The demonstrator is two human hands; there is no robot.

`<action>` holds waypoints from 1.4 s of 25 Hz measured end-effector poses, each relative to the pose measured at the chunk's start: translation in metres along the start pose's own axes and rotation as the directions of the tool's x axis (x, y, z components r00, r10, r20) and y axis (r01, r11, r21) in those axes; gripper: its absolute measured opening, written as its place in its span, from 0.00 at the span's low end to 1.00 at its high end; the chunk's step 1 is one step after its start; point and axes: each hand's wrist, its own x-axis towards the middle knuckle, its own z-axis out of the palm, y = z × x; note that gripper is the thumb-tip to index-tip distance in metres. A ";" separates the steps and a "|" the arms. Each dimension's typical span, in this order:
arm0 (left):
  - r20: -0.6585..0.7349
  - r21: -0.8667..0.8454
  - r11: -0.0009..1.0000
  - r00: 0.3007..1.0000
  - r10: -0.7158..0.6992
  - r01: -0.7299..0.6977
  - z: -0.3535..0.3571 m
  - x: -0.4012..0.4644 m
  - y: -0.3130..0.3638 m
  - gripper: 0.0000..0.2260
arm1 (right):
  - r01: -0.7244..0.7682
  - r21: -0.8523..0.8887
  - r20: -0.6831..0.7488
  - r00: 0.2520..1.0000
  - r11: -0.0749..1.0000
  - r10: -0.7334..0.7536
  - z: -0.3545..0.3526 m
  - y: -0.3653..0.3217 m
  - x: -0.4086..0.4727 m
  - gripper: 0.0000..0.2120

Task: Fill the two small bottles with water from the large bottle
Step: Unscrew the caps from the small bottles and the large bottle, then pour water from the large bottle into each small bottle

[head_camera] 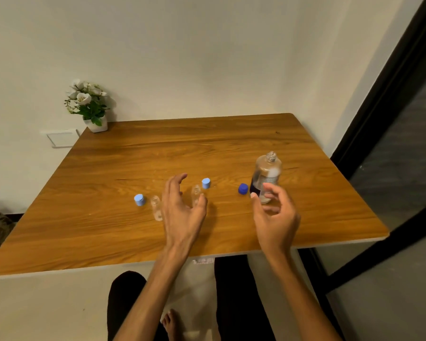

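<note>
Both your hands hover spread, gripping nothing: right hand point(274, 212) nears the large bottle point(266, 177) by the desk's right edge; grip it low, while left hand point(182, 207) steadies a small bottle point(195, 194)

A single wide-angle view from the person's head looks forward and steeply down across the table point(207, 148) toward the wall point(182, 57) behind it. It sits close above the near table edge, taking in both forearms, the lap and a bare foot point(171, 322) below
</note>
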 end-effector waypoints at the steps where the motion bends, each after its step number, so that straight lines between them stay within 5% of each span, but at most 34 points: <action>1: 0.030 0.015 0.999 0.999 -0.034 0.033 0.009 0.000 -0.001 0.29 | 0.015 -0.014 -0.042 0.999 1.000 -0.016 -0.004 0.005 0.006 0.20; 4: 0.055 0.011 0.993 0.992 -0.117 0.117 0.023 0.004 -0.013 0.34 | -0.024 -0.075 -0.021 1.000 0.997 0.023 -0.002 0.018 0.025 0.37; 7: 0.047 0.008 0.989 0.988 -0.149 0.148 0.027 0.003 -0.021 0.25 | -0.155 -0.075 0.119 0.979 0.985 0.164 0.011 0.027 0.048 0.48; 10: 0.054 -0.031 0.992 0.991 -0.122 0.123 0.026 -0.002 -0.023 0.16 | -0.115 -0.019 0.183 0.976 0.993 0.116 0.017 0.029 0.060 0.41; 13: 0.030 -0.114 0.986 0.992 -0.120 0.123 0.023 -0.007 -0.020 0.16 | 0.129 -0.096 0.271 0.957 0.987 -0.099 0.011 0.020 0.061 0.42; 19: -0.003 -0.236 0.971 1.000 0.031 -0.031 0.008 -0.012 0.005 0.15 | 0.592 -0.170 0.456 0.756 0.788 -0.470 -0.007 -0.026 0.073 0.43; 27: -0.079 -0.371 0.923 0.993 0.084 -0.108 -0.011 -0.017 0.021 0.17 | 0.770 -0.179 0.535 0.599 0.613 -0.596 -0.019 -0.072 0.083 0.39; 35: -0.134 -0.418 0.899 0.988 0.082 -0.131 -0.012 -0.017 0.018 0.17 | 0.839 -0.170 0.543 0.518 0.518 -0.661 -0.016 -0.084 0.085 0.36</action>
